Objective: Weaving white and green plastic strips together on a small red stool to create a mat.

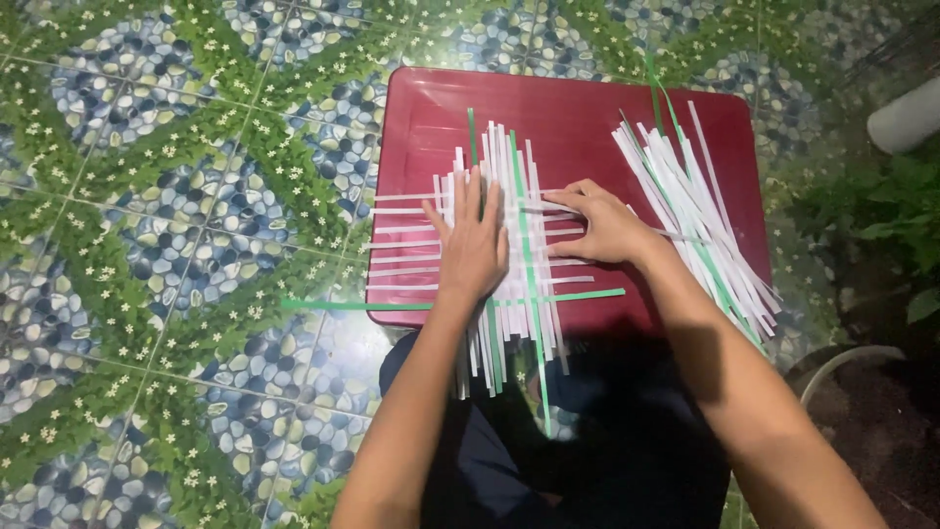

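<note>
Left hand (472, 245) spread flat, pressing the woven strips (514, 255) on the red tabletop (568, 108); right hand (599, 223) half open, fingertips on strip ends.

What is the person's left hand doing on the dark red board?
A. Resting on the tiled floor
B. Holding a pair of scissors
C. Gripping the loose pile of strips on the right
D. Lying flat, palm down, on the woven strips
D: the left hand lies flat with fingers spread on the woven white and green strips on the red board, while the loose pile of strips lies untouched beside the right hand.
</note>
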